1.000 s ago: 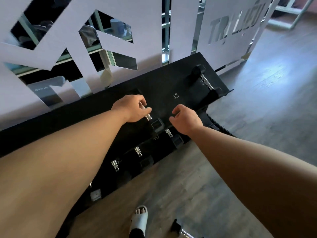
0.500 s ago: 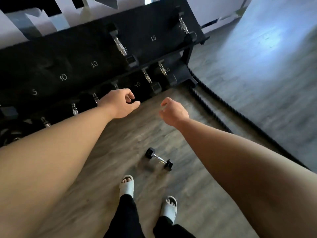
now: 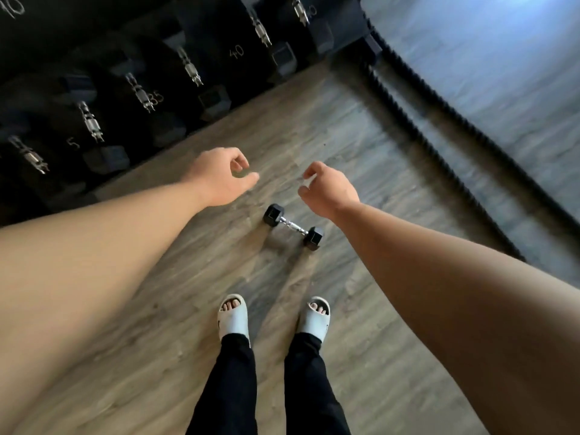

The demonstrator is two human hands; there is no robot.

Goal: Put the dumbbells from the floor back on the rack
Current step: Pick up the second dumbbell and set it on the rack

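A small black hex dumbbell (image 3: 293, 227) with a chrome handle lies on the wooden floor, just ahead of my feet. My left hand (image 3: 219, 177) hovers above and to the left of it, fingers loosely curled, holding nothing. My right hand (image 3: 328, 189) hangs just above the dumbbell's right end, also loosely curled and empty. The black dumbbell rack (image 3: 238, 51) fills the upper left; its lower tier holds several dumbbells with chrome handles beside painted weight numbers.
A thick black battle rope (image 3: 439, 127) runs diagonally across the floor from the rack's right end toward the right edge. My feet in white slides (image 3: 233, 318) stand behind the dumbbell. Open wood floor (image 3: 361, 146) lies between rack and rope.
My view has tilted down from the rack's top tier to the floor. Both hands have left the rack and dropped toward the floor dumbbell, which now sits between them.
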